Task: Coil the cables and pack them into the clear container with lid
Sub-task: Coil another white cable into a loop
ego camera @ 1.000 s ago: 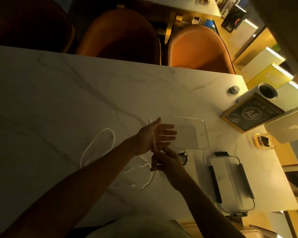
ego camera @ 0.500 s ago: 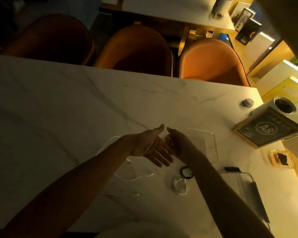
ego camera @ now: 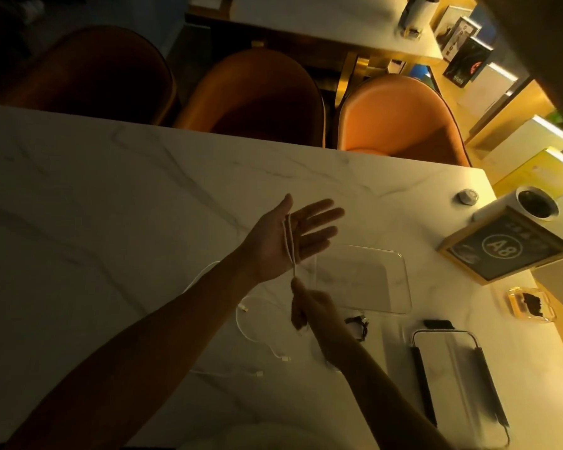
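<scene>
three orange chairs [ego camera: 400, 118] are standing along the marble table's [ego camera: 111, 196] far edge. a framed a8 sign [ego camera: 504, 246] and an amber ashtray [ego camera: 530, 303] are sitting by its right edge.

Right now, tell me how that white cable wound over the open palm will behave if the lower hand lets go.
The white cable looks thin and floppy, so its turns would probably slacken. The left hand lies flat and open, so loops may slide off.

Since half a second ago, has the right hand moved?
Yes. The right hand has dropped from beside the left palm, toward the near edge of the clear container.
</scene>
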